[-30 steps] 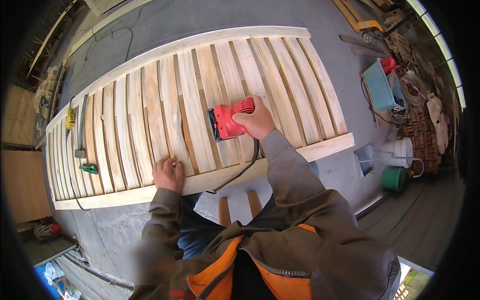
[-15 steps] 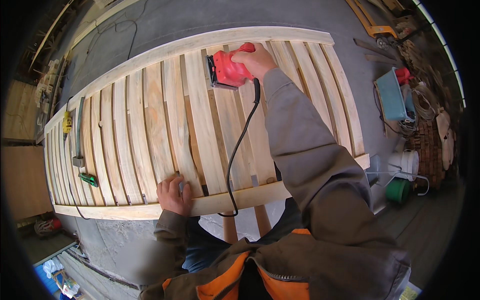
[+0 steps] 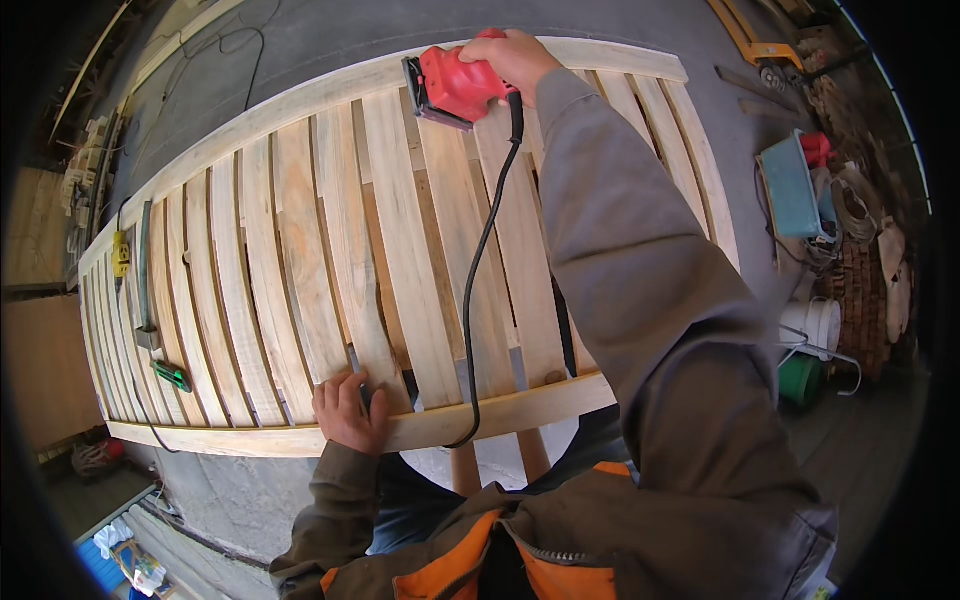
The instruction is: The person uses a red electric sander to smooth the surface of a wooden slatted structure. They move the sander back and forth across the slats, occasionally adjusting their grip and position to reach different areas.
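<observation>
Red sander moved outward — at far rail.

There are two hands, one red sander, one slatted wooden panel and one blue tub.

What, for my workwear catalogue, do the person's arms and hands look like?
The bare left hand and bare right hand wear no gloves. A long grey-brown fabric left sleeve and matching, creased right sleeve reach the wrists.
</observation>
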A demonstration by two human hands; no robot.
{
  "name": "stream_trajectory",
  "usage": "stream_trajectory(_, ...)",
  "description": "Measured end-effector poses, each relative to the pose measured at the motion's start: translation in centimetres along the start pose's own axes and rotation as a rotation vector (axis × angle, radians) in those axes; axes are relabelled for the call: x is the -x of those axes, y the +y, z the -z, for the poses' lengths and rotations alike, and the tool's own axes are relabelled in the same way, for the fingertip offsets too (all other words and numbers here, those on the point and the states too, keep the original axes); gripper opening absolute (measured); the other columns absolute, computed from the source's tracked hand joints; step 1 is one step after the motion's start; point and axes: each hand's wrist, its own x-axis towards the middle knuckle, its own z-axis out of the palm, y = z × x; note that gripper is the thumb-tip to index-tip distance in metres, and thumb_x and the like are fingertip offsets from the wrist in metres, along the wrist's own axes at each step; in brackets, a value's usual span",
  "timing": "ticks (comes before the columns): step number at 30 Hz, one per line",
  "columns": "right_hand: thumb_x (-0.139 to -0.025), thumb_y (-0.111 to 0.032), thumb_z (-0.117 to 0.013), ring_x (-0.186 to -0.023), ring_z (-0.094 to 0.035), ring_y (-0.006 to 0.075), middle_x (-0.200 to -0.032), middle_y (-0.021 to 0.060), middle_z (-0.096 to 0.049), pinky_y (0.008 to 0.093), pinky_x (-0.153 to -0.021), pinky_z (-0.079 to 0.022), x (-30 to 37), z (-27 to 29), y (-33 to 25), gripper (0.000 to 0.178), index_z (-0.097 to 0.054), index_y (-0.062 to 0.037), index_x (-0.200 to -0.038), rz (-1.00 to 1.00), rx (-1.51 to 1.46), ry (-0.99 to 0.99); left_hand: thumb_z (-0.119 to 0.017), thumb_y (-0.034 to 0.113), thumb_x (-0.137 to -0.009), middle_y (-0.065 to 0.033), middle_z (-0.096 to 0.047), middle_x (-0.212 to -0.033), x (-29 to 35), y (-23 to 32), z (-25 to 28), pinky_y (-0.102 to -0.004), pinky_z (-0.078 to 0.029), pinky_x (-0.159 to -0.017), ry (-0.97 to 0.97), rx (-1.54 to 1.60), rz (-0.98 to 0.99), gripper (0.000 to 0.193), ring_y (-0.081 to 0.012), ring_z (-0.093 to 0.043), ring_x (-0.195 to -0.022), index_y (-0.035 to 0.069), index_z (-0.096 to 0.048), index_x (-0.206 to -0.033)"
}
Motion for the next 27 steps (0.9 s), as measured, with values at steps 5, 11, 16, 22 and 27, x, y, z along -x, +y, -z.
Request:
stream_trajectory(5,-0.081,-0.037,-0.081,-0.101,-0.069,0.0282,-0.117,0.0138,-0.072,0.0471,-0.072,-0.056,0.0,0.0,-0.1,0.052,-0.071,-0.0074,-0.122,0.010,0.042,-0.082,-0.080,0.023,-0.087,-0.0151,-0.067,-0.117,0.0,0.2,0.2,-0.0545,-0.048,-0.096,-0.009,-0.015,0.012,0.036,-0.0405,-0.060,-0.110,0.009,-0.069,-0.118)
stream_trajectory(11,-0.078,-0.030,-0.086,-0.092,-0.073,0.0294,-0.112,0.0197,-0.075,0.0443,-0.069,-0.059,1.2,-0.3,-0.8,0.048,-0.074,0.0023,-0.112,0.002,0.041,-0.020,-0.081,0.023,-0.087,-0.0153,-0.067,-0.117,-0.1,0.2,0.1,-0.0544,-0.049,-0.096,0.002,-0.022,0.004,0.037,-0.0407,-0.061,-0.110,0.009,-0.069,-0.119)
stream_trajectory(16,-0.078,-0.030,-0.086,-0.093,-0.073,0.0301,-0.111,0.0205,-0.074,0.0452,-0.072,-0.060,0.7,-0.3,0.4,0.049,-0.073,0.0026,-0.112,0.004,0.066,0.044,-0.081,0.022,-0.086,-0.0165,-0.068,-0.116,-0.1,0.3,0.1,-0.0543,-0.049,-0.094,0.014,-0.023,-0.003,0.037,-0.0411,-0.062,-0.107,0.009,-0.069,-0.118)
stream_trajectory(22,-0.076,-0.029,-0.085,-0.098,-0.073,0.0303,-0.115,0.0215,-0.074,0.0438,-0.077,-0.060,0.2,-1.4,-0.7,0.055,-0.072,0.0048,-0.117,0.046,0.096,0.055,-0.081,0.020,-0.086,-0.0171,-0.067,-0.115,0.0,0.6,0.1,-0.0535,-0.050,-0.093,0.018,-0.037,0.003,0.035,-0.0411,-0.062,-0.106,0.009,-0.069,-0.117)
stream_trajectory(27,-0.074,-0.029,-0.085,-0.101,-0.073,0.0314,-0.116,0.0229,-0.074,0.0423,-0.083,-0.060,-1.9,-0.7,1.2,0.057,-0.073,0.0047,-0.119,0.034,0.099,0.023,-0.081,0.021,-0.086,-0.0166,-0.068,-0.116,-0.3,0.7,0.1,-0.0541,-0.050,-0.095,0.012,-0.010,0.000,0.035,-0.0411,-0.062,-0.108,0.008,-0.069,-0.117)
